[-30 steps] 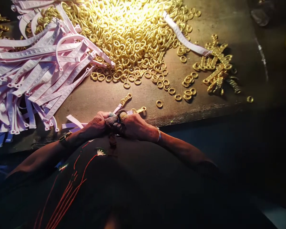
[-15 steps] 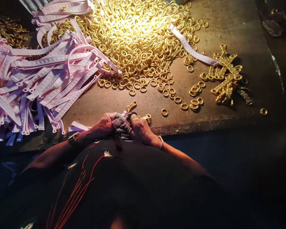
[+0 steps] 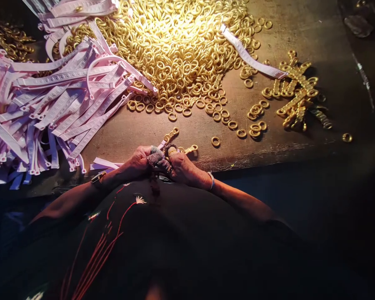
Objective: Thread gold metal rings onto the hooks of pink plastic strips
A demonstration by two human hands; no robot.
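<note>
My left hand [image 3: 142, 159] and my right hand [image 3: 186, 166] meet at the table's front edge, both closed, with cloth wrapping on some fingers. Between them they pinch a pink strap [image 3: 161, 145], mostly hidden by the fingers. Just beyond the fingertips is a short gold ringed link piece [image 3: 171, 133], close to the strap's visible end; I cannot tell if they are joined. A second gold link piece [image 3: 190, 148] pokes out past my right hand. Some pink straps [image 3: 104, 163] lie beside my left wrist.
A large heap of gold rings [image 3: 175, 54] covers the back middle of the wooden table [image 3: 287, 25]. Many pink straps [image 3: 71, 91] are piled at left. At right lie a cluster of gold link pieces [image 3: 296, 93], a lone pink strap [image 3: 250, 58] and a loose ring [image 3: 346, 137].
The view has shifted slightly, so the table contents sit a little higher. My hands stay together at the same spot, with only a slight turn of the right hand.
</note>
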